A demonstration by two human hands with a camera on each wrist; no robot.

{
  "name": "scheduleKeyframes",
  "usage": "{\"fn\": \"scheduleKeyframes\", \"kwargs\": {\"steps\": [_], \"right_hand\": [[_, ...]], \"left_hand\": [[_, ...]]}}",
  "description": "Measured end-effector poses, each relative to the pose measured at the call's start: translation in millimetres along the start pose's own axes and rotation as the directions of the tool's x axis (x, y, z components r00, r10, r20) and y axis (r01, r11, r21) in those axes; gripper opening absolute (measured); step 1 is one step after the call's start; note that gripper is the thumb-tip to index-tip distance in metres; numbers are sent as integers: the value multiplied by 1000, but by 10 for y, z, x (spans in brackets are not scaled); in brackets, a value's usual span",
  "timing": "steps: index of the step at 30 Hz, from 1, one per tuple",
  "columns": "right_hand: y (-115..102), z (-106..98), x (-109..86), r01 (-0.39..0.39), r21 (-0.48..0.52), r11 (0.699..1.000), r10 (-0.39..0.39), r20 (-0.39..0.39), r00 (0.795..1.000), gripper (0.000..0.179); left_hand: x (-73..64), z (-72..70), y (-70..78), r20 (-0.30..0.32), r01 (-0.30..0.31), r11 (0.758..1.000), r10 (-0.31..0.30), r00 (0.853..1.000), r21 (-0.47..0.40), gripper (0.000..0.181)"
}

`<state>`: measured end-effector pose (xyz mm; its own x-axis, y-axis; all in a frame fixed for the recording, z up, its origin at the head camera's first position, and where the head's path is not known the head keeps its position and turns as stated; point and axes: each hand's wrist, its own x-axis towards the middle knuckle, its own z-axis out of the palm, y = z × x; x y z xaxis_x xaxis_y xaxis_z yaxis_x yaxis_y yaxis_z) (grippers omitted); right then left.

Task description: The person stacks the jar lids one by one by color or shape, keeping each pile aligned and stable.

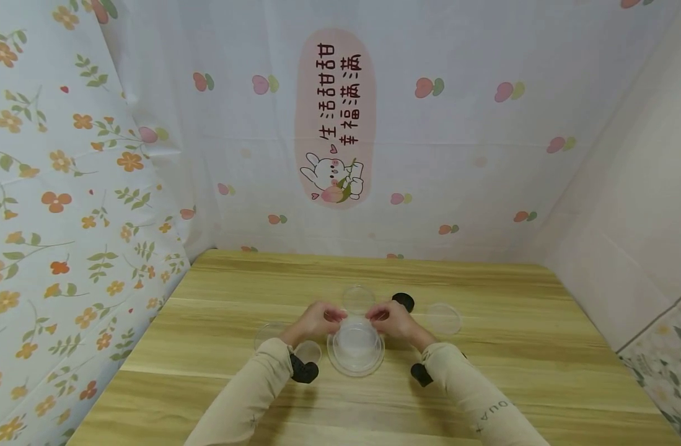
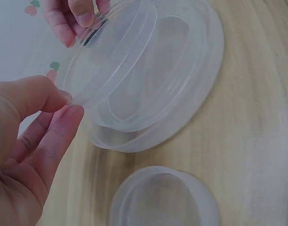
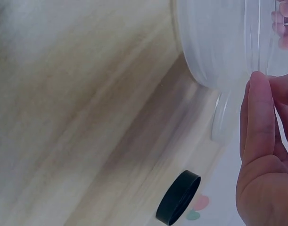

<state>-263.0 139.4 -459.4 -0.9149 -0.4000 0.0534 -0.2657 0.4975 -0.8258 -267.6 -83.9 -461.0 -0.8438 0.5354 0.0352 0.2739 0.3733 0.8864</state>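
Between my two hands, a clear round plastic lid (image 2: 111, 52) with a raised rim is held tilted over larger nested clear round pieces (image 2: 181, 101). My left hand (image 1: 320, 319) pinches its rim between thumb and fingers on the left side. On the opposite side my right hand (image 1: 393, 322) pinches the same rim with thumb and fingertips. The larger clear pieces lie on the table, partly covered by the held lid. Whether they are lids or shallow dishes I cannot tell.
A small clear round piece (image 1: 308, 352) lies by my left wrist, with another clear disc (image 1: 266, 333) further left. Beyond the hands lie a clear disc (image 1: 358, 297) and a black round cap (image 1: 403, 301). One more clear disc (image 1: 443, 317) is at the right.
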Motion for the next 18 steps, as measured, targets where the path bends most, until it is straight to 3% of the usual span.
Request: {"fn": "scheduleKeyframes", "kwargs": {"steps": [1,5,10,18], "right_hand": [[6,4,-4,6,4,1000,-6,7,1000,14],[33,22,-16,35,5,999,-36,26,999,14],[48,42,-45,72,-36,997,-70,34,997,14],[58,73,-65,56,-42,998,-54,49,997,13]], "left_hand": [[-39,9,85,-8,43,999,-43,999,4,27],[-70,50,115,-26,80,996,-79,997,29,28],[-85,83,81,-23,79,996,-78,997,28,29],[-105,136,-5,-31,39,999,-39,999,21,32]]}}
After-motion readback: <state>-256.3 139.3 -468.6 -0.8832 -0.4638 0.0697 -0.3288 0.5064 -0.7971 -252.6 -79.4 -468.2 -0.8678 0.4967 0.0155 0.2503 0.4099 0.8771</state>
